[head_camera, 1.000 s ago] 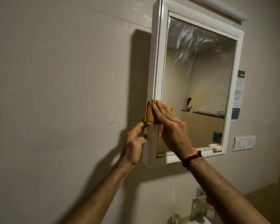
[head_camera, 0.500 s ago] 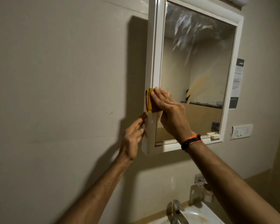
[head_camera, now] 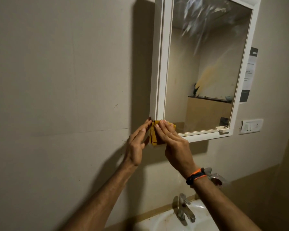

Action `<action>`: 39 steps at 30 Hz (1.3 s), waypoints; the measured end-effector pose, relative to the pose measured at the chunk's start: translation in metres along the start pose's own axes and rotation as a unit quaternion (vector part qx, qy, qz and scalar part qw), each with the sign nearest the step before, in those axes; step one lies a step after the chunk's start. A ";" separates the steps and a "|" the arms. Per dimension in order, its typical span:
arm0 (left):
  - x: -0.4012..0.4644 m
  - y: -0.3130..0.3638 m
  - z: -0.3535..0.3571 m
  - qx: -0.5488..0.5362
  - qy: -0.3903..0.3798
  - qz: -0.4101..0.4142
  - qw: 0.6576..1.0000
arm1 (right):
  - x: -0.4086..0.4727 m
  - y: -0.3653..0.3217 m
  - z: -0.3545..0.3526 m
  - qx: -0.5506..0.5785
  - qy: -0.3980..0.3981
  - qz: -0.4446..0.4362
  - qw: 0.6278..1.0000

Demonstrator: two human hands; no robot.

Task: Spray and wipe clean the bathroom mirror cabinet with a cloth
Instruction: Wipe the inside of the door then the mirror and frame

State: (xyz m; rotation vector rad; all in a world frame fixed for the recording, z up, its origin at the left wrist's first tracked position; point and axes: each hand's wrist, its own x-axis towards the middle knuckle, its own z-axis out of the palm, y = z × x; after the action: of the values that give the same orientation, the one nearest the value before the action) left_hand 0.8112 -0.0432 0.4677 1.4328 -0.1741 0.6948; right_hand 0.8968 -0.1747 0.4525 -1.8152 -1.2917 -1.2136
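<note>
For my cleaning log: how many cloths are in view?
1. The yellow cloth lies under the right hand at the mirror cabinet's lower left corner. Others may be outside the view.

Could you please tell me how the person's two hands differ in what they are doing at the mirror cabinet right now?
The right hand presses the yellow cloth flat against the cabinet's lower left corner; the left hand has no cloth under it, its fingertips at the cabinet's side edge. The right wrist wears a wristband; the left is bare. Both have straight fingers.

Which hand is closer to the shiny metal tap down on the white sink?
Right. The right hand, pressing the folded yellow cloth onto the white mirror cabinet's bottom corner, is almost straight above the metal tap. The left hand is farther to the left, beside the cloth.
</note>
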 end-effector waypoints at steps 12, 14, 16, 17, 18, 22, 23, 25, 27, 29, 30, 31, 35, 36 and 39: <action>-0.009 -0.004 0.003 -0.009 0.008 -0.013 1.000 | 0.019 -0.002 -0.003 -0.006 0.031 0.017 0.999; -0.012 -0.008 0.002 -0.012 0.007 -0.012 1.000 | -0.004 -0.004 0.004 0.000 0.019 0.021 1.000; -0.014 -0.013 0.001 -0.006 0.009 -0.014 1.000 | -0.027 -0.007 0.012 -0.008 0.003 0.022 1.000; -0.015 -0.015 0.001 -0.003 0.007 -0.018 1.000 | -0.038 -0.008 0.015 -0.016 -0.006 0.023 1.000; -0.016 -0.016 0.001 0.000 0.004 -0.022 1.000 | -0.046 -0.009 0.018 -0.025 -0.013 0.024 0.999; -0.019 -0.020 0.000 0.006 -0.003 -0.029 1.000 | -0.050 -0.008 0.018 -0.046 -0.024 0.013 0.999; -0.020 -0.020 -0.001 0.007 -0.005 -0.027 1.000 | -0.046 -0.005 0.016 -0.050 -0.023 -0.001 0.998; -0.020 -0.020 -0.001 0.003 -0.005 -0.021 1.000 | -0.034 0.001 0.010 -0.057 -0.018 -0.019 0.998; -0.021 -0.020 -0.001 0.000 -0.003 -0.020 1.000 | -0.020 0.002 0.008 -0.057 -0.001 -0.012 0.998; -0.021 -0.019 0.000 -0.003 -0.001 -0.024 1.000 | -0.014 -0.003 0.011 -0.051 0.012 0.010 0.999; -0.021 -0.019 0.000 -0.003 0.001 -0.026 1.000 | -0.016 -0.007 0.015 -0.048 0.012 0.025 0.998; -0.021 -0.019 0.000 -0.002 0.003 -0.026 1.000 | -0.021 -0.011 0.019 -0.044 0.012 0.039 0.998; -0.021 -0.021 0.000 0.011 -0.001 -0.021 1.000 | -0.056 -0.021 0.027 -0.048 -0.014 0.059 0.997; -0.021 -0.021 0.001 0.011 -0.001 -0.021 1.000 | -0.064 -0.022 0.028 -0.056 -0.023 0.059 0.996; -0.023 -0.018 0.003 0.017 0.005 -0.021 1.000 | -0.072 -0.028 0.024 -0.050 -0.035 0.070 0.996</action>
State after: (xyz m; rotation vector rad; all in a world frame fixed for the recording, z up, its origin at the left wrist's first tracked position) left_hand 0.8038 -0.0529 0.4410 1.4617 -0.1249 0.6724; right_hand 0.8705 -0.1727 0.3761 -2.0002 -1.1389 -1.1655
